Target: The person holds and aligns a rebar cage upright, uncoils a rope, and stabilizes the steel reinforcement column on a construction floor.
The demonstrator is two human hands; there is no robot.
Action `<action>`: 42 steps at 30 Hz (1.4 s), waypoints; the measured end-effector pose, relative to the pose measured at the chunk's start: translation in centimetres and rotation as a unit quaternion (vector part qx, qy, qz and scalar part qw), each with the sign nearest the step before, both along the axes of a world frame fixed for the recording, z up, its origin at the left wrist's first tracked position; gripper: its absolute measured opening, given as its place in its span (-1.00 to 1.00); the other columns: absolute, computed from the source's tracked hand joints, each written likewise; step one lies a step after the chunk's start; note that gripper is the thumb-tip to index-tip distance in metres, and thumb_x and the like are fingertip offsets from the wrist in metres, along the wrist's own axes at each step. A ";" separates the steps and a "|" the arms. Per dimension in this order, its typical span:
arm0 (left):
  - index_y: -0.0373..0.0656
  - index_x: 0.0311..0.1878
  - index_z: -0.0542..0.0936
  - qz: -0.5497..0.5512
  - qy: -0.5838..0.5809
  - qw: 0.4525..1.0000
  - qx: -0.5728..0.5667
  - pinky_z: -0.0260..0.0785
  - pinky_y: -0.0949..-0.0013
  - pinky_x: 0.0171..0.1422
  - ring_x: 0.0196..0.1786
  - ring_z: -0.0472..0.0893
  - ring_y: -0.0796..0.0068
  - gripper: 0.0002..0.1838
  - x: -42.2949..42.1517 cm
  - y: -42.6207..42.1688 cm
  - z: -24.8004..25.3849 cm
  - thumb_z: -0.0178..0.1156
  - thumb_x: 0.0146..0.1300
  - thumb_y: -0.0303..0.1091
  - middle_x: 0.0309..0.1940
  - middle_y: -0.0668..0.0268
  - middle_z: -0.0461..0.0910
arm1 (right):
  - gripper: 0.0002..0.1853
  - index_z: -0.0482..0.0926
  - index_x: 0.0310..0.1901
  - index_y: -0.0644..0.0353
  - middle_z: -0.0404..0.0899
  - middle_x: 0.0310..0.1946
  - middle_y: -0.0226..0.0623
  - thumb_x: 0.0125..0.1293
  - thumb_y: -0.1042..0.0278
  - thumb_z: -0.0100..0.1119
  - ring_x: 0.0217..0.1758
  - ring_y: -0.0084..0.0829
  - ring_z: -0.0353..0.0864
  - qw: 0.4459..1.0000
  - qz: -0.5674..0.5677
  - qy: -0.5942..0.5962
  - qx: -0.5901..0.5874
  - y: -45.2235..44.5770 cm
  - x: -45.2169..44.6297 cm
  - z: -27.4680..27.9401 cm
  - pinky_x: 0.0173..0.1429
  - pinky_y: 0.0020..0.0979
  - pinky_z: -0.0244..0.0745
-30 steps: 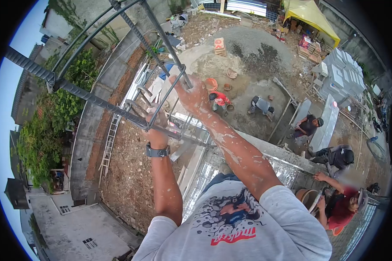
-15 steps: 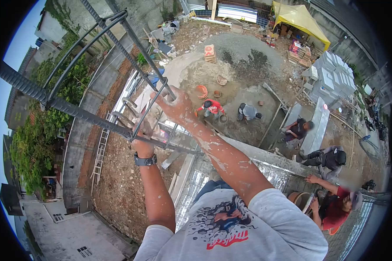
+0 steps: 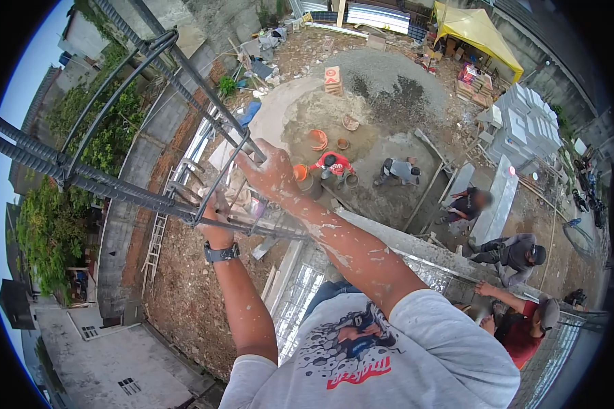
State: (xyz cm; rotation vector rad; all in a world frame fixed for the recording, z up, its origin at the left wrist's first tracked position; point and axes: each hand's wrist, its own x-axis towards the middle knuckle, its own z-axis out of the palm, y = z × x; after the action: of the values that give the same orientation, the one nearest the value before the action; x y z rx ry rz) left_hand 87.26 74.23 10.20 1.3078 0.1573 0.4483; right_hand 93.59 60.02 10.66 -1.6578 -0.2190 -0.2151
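A rebar cage (image 3: 116,183) of ribbed steel bars tied with bent stirrups slants across the upper left. My right hand (image 3: 267,172), spattered with dried mortar, is closed around the end of its upper bar, beside a thin stirrup (image 3: 220,178). Lower down, my left hand (image 3: 216,228), with a dark watch (image 3: 222,253) on the wrist, grips the lower bar near the stirrup's corner; its fingers are partly hidden behind the steel. Hooked bar ends (image 3: 186,172) stick up just beyond that hand.
Far below, a person in a red shirt (image 3: 334,163) and others work around wet mortar. At lower right a co-worker in dark red (image 3: 522,334) is close to the wall top (image 3: 402,249). A ladder (image 3: 155,249) leans at left; grey blocks (image 3: 525,126) are stacked at right.
The cage has shifted slightly left, and two lower bars now show side by side. My hands have moved a little with it. The co-worker's bucket at lower right is largely hidden now.
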 end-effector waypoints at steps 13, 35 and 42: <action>-0.14 -0.31 0.47 0.087 0.028 0.995 0.027 -0.06 0.56 -0.59 -0.66 0.14 0.73 -0.71 -0.3 -0.3 -0.2 0.03 0.23 -0.08 -0.68 0.55 0.21 | -0.67 0.47 -0.34 0.28 0.52 -0.63 -0.06 0.22 0.13 0.21 -0.53 -0.08 0.58 0.999 0.049 -0.012 0.005 0.3 0.8 -1.1 -0.39 -0.17 0.41; 0.05 -0.50 0.29 0.209 0.010 0.977 0.026 -0.11 0.55 -0.61 -0.69 0.12 0.75 -0.74 -0.5 0.1 -2.7 0.08 0.28 -0.21 -0.70 0.60 0.15 | -0.73 0.49 -0.18 0.33 0.52 -0.55 0.01 0.32 0.25 0.05 -0.45 0.00 0.57 0.984 0.155 -0.083 0.029 0.9 1.1 -1.8 -0.38 -0.17 0.39; 0.04 -0.43 0.36 0.192 -0.014 0.981 -0.019 -0.10 0.56 -0.62 -0.68 0.14 0.77 -0.79 -0.4 0.4 -2.6 0.11 0.27 -0.18 -0.68 0.62 0.18 | -0.70 0.49 -0.12 0.37 0.57 -0.44 0.03 0.33 0.25 0.04 -0.34 -0.01 0.61 0.982 0.145 -0.124 0.013 1.3 1.6 -2.5 -0.29 -0.17 0.43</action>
State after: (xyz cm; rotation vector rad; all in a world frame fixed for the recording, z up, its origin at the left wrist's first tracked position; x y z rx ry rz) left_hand 86.86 74.67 7.57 1.2350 0.3964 0.7873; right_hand 95.24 61.28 8.21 -1.5504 -0.6392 -0.2013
